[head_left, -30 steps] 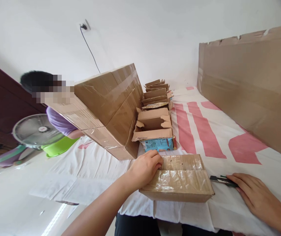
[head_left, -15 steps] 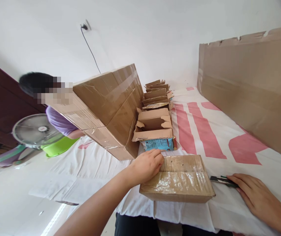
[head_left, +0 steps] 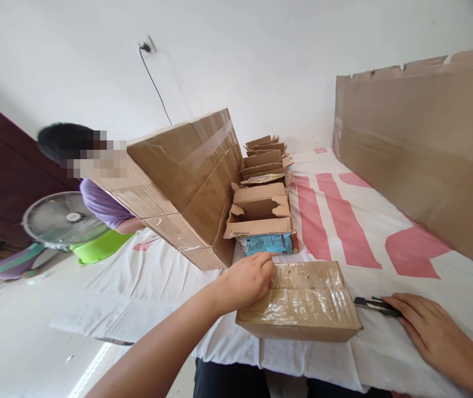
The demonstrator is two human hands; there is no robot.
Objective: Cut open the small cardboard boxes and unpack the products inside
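A small taped cardboard box point(head_left: 298, 309) lies in front of me near the table's front edge, clear tape shining across its top. My left hand point(head_left: 250, 279) rests at its far left corner, with curled fingers gripping the edge; the fingertips are partly hidden. In my right hand point(head_left: 422, 320), to the right of the box, is a black utility knife point(head_left: 379, 305) with a bit of green on it. The knife's front end points left, close to the box's right side. Whether the blade is out or touches the cardboard, I cannot tell.
Several open cardboard boxes point(head_left: 261, 226) stand in a row behind, beside a stack of large taped cartons point(head_left: 187, 171). A tall cardboard panel point(head_left: 422, 143) stands at right on the white and red cloth point(head_left: 344, 221). At left are a person in purple point(head_left: 101, 204), a fan point(head_left: 71, 218) and a green basin point(head_left: 99, 246).
The whole view has shifted very slightly. Both hands, the box and the utility knife keep nearly the same places.
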